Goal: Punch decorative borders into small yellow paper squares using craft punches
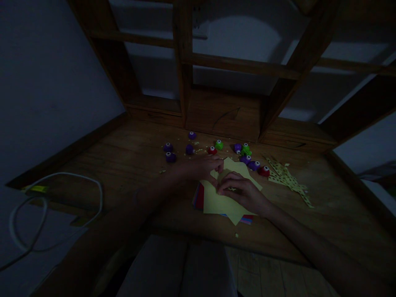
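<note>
My left hand [208,166] reaches in over a yellow sheet of paper [213,203], its fingers curled and its thumb low against the paper. From the right, my right hand [241,190] has thumb and fingertips pinched together close to the left thumb. Both hands grip yellow paper between them; the dim light blurs its exact shape. Another yellow sheet lies turned at an angle, its corner pointing toward me. Beneath them, a stack of coloured paper [199,197] shows red, blue and pink edges.
Several small craft punches, including a purple one [170,157], a green one [219,144] and a red one [264,171], stand behind the paper. Punched yellow strips [286,178] lie right, with tiny scraps [198,149] scattered about. A white cable [100,194] loops at left; wooden shelving [222,109] rises behind.
</note>
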The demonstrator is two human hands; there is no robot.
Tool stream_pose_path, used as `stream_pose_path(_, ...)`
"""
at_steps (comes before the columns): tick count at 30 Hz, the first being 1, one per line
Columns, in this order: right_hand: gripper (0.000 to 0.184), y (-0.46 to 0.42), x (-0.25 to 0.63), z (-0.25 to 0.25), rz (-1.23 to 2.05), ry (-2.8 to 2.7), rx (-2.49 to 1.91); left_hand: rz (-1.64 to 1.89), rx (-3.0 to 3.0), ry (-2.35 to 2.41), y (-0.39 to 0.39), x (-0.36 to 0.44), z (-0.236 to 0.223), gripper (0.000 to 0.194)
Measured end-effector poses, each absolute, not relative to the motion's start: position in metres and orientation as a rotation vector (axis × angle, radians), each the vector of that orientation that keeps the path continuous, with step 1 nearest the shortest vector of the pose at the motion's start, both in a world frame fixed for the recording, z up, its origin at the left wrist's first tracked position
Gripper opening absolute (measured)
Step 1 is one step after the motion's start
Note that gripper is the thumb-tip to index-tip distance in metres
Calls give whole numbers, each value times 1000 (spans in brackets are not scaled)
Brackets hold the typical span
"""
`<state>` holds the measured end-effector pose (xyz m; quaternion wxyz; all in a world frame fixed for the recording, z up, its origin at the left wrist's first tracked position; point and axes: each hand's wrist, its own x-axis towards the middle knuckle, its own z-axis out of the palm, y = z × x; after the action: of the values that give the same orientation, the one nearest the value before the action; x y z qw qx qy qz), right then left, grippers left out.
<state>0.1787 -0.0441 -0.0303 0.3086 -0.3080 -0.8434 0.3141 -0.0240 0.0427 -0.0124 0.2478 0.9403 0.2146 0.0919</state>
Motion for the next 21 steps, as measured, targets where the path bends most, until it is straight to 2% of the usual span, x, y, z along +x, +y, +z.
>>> stream_pose_path(8,14,-43,185,-24,938,-2237,-793,221,2531,593,43,-25,-12,43)
stream_pose_path(21,12,-42,187,-25,878,-2258,-809,261,2561,564,45,-24,-16,48)
